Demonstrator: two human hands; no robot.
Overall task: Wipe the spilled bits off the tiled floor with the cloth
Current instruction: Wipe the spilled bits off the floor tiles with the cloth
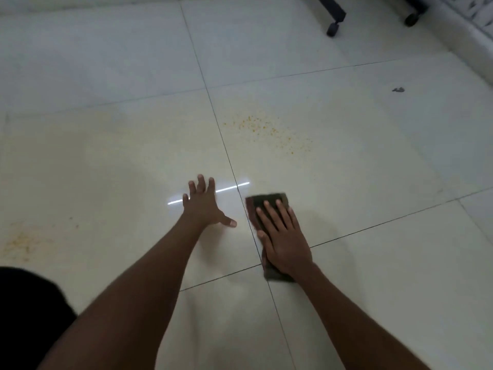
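Observation:
A dark folded cloth point(269, 202) lies flat on the pale tiled floor point(360, 209). My right hand point(282, 236) presses down on it with the fingers spread, covering its middle. My left hand point(204, 206) rests palm down on the floor just left of the cloth, fingers apart and holding nothing. Small yellow spilled bits point(269, 130) are scattered on the tile beyond the cloth, well clear of it. A second patch of yellow bits point(21, 243) smears the floor at the far left.
A black chair base with castor wheels point(333, 28) stands at the top right, with another wheel point(412, 18) beside it. A small dark scrap point(398, 89) lies on the floor at the right. A dark garment point(29, 316) fills the bottom left corner.

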